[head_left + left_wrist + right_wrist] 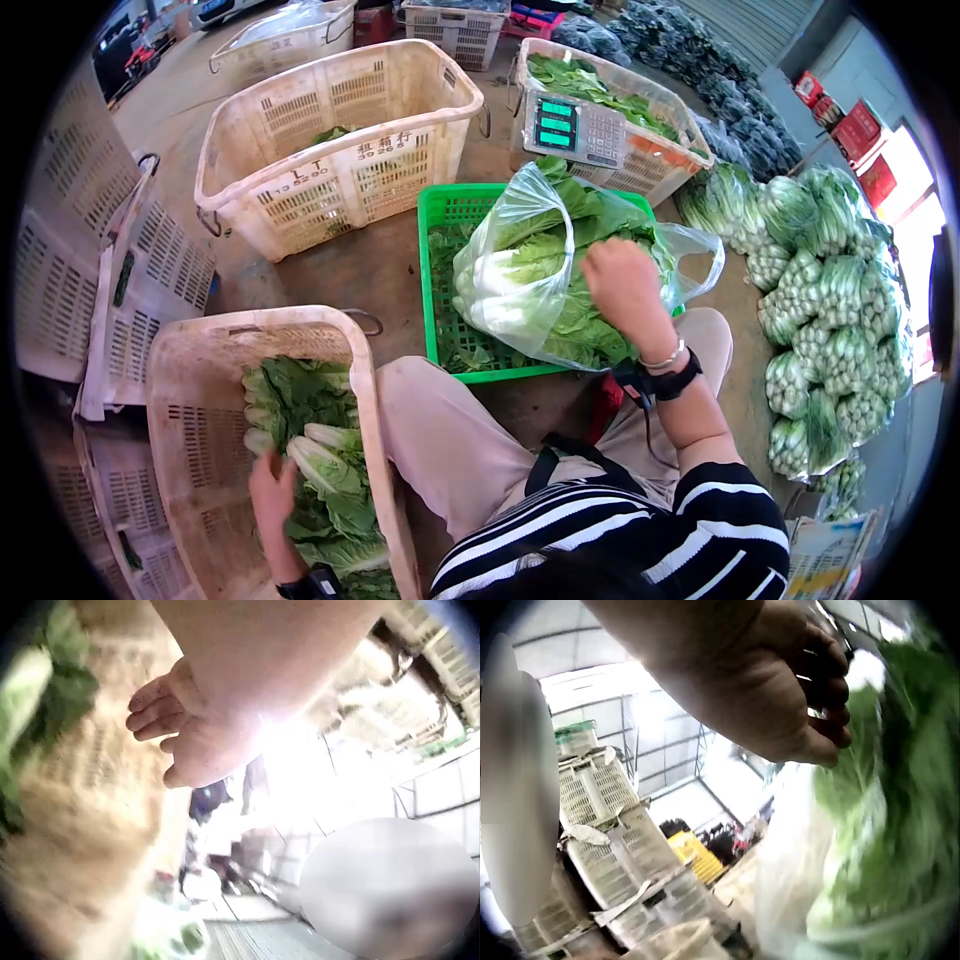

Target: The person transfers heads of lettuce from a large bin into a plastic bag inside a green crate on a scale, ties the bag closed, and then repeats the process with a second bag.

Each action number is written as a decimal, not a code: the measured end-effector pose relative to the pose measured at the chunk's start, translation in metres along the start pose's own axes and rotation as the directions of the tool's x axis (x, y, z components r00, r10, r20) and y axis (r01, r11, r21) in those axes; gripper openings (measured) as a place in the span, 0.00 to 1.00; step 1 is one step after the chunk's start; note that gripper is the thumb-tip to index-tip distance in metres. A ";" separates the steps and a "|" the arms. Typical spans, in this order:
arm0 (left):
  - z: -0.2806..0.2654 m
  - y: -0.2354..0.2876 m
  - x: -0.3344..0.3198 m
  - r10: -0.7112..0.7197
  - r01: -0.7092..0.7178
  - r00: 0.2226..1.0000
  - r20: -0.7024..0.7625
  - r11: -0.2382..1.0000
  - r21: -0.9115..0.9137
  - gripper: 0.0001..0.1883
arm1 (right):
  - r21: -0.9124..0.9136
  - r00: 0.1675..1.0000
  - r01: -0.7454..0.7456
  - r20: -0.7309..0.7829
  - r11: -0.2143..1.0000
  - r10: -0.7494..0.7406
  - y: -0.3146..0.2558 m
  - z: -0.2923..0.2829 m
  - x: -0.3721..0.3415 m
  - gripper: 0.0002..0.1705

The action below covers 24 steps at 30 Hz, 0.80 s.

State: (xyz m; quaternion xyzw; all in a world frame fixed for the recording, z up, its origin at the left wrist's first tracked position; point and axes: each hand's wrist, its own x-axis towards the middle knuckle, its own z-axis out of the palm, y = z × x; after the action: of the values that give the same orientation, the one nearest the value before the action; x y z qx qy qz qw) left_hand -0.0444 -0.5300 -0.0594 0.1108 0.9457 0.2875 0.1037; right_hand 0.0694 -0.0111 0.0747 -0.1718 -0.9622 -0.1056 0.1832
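A clear plastic bag (515,300) filled with leafy lettuce (597,212) sits on a green plastic crate (432,290) before the person. Over the bag's right part is the right hand (628,295), its fingers loosely bent near the leaves (900,802), with nothing held between them. Lower left, a tall cream crate (210,370) holds several lettuce heads (330,465) with pale stalks. The left hand (272,500) is inside that crate beside the heads. In the left wrist view, this hand (187,727) has slightly bent, apart fingers and grips nothing.
A digital scale display (575,130) stands behind the green crate, near a cream crate of greens (690,150). Another large cream crate (330,180) is at back left. Stacked crates (150,260) line the left side. Bagged vegetables (830,310) are piled at right.
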 end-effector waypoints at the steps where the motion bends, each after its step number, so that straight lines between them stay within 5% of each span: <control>1: -0.026 0.072 0.004 -0.009 0.012 0.999 0.035 0.996 -0.088 0.18 | -0.136 0.981 0.117 0.168 0.984 -0.094 -0.002 0.012 -0.003 0.07; 2: -0.024 0.113 0.007 0.195 -0.216 0.971 -0.136 0.964 -0.158 0.19 | -0.107 0.960 0.199 0.221 0.974 -0.172 -0.010 0.024 -0.010 0.07; 3: -0.025 0.156 0.012 0.300 -0.305 0.952 -0.059 0.914 -0.267 0.19 | -0.070 0.930 0.276 0.270 0.959 -0.248 -0.026 0.030 -0.015 0.07; 5: -0.002 0.237 0.023 0.609 -0.585 0.793 0.011 0.766 -0.269 0.20 | 0.041 0.913 0.390 0.109 0.920 -0.393 -0.049 0.048 -0.027 0.08; 7: 0.057 0.301 0.040 0.736 -0.742 0.669 -0.105 0.652 -0.157 0.26 | -0.081 0.882 0.458 0.172 0.885 -0.440 -0.064 0.072 -0.033 0.12; 9: 0.116 0.352 0.060 0.650 -0.650 0.759 -0.027 0.755 -0.084 0.36 | -0.080 0.880 0.469 0.121 0.879 -0.459 -0.065 0.093 -0.036 0.12; 11: 0.157 0.369 0.081 0.561 -0.564 0.826 0.055 0.823 0.070 0.31 | -0.082 0.879 0.477 0.070 0.875 -0.472 -0.057 0.098 -0.042 0.12; 13: 0.180 0.364 0.100 0.472 -0.474 0.880 -0.049 0.870 -0.136 0.23 | -0.148 0.862 0.500 -0.002 0.853 -0.506 -0.043 0.098 -0.047 0.12; 15: 0.159 0.352 0.118 0.441 -0.467 0.879 -0.181 0.873 -0.142 0.15 | -0.061 0.899 0.431 -0.054 0.900 -0.434 -0.043 0.095 -0.048 0.10; 17: 0.119 0.346 0.124 0.301 -0.348 0.937 -0.177 0.842 -0.412 0.11 | -0.038 0.875 0.480 0.097 0.876 -0.475 -0.031 0.080 -0.039 0.10; 20: 0.077 0.354 0.106 0.341 -0.338 0.939 -0.035 0.903 -0.264 0.10 | 0.160 0.959 0.267 0.054 0.950 -0.279 -0.006 0.044 -0.026 0.18; 23: 0.088 0.349 0.114 0.416 -0.385 0.909 0.026 0.862 -0.328 0.09 | 0.381 0.998 0.068 -0.036 0.922 -0.059 0.044 0.007 -0.026 0.25; 24: 0.094 0.349 0.117 0.406 -0.337 0.911 0.063 0.827 -0.450 0.14 | 0.549 0.991 -0.120 0.116 0.827 0.067 0.060 -0.013 -0.028 0.24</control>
State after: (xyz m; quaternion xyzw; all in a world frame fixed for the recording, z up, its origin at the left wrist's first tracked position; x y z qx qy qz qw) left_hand -0.0793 -0.1672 0.0462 0.2899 0.8076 0.4938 0.1411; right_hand 0.1200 0.0320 0.0842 -0.1630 -0.9492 0.1948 0.1857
